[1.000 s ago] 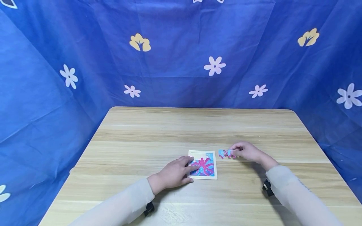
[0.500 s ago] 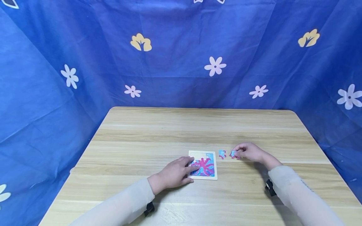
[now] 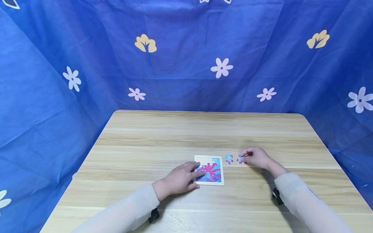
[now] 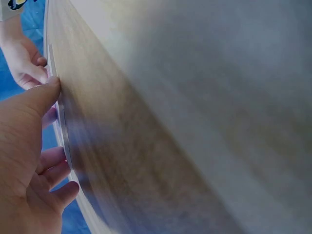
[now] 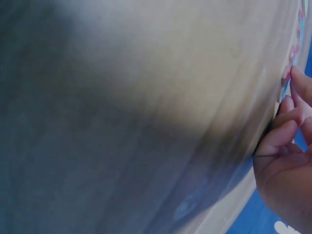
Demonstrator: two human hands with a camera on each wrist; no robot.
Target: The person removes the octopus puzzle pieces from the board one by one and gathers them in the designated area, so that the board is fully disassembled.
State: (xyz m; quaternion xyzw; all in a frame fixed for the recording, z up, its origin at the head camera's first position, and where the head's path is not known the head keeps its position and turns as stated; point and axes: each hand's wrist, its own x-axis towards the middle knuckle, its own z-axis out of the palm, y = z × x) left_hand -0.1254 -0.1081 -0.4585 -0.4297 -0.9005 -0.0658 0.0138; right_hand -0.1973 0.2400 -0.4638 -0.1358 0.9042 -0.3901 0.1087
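The near-square puzzle (image 3: pixel 211 171) lies on the table (image 3: pixel 157 139), octopus (image 3: pixel 208 166) head pointing away from the person. Left hand (image 3: pixel 178 178) rests on it, fingers apart; right hand (image 3: pixel 257 157) pinches 1 piece (image 3: pixel 240 160). Left wrist view shows, unlike head view, the puzzle edge-on.

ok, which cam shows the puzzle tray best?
Head: it looks down on the puzzle tray, showing the octopus picture and most of the outline; the left hand covers part of its left side. Left wrist gives only a thin edge, side-on. Right wrist: can't make it out for certain.
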